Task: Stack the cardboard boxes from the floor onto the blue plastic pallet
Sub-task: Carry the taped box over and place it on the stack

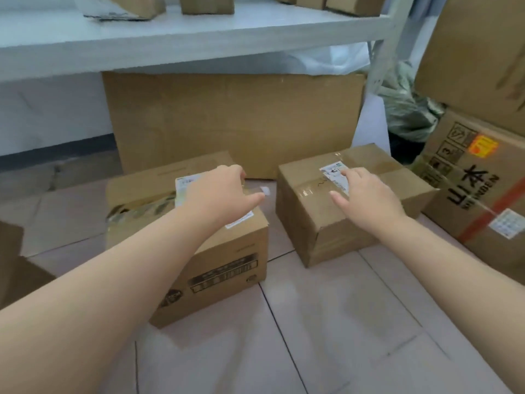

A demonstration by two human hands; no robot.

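Note:
Two small cardboard boxes stand on the tiled floor. The left box (pixel 227 260) has a white label on top and dark print on its front side. The right box (pixel 312 211) is taped shut and carries a white shipping label. My left hand (pixel 218 191) hovers over the top of the left box, fingers loosely spread and pointing right. Over the right box, near its label, my right hand (pixel 366 194) is spread with nothing in it. Whether either hand touches its box is unclear. No blue pallet is in view.
A large plain carton (pixel 233 120) stands behind the two boxes under a white shelf (pixel 170 38) holding small boxes. Printed cartons (pixel 477 183) are stacked at the right. Another box edge (pixel 11 260) shows at the left. Bare floor tiles (pixel 326 336) lie in front.

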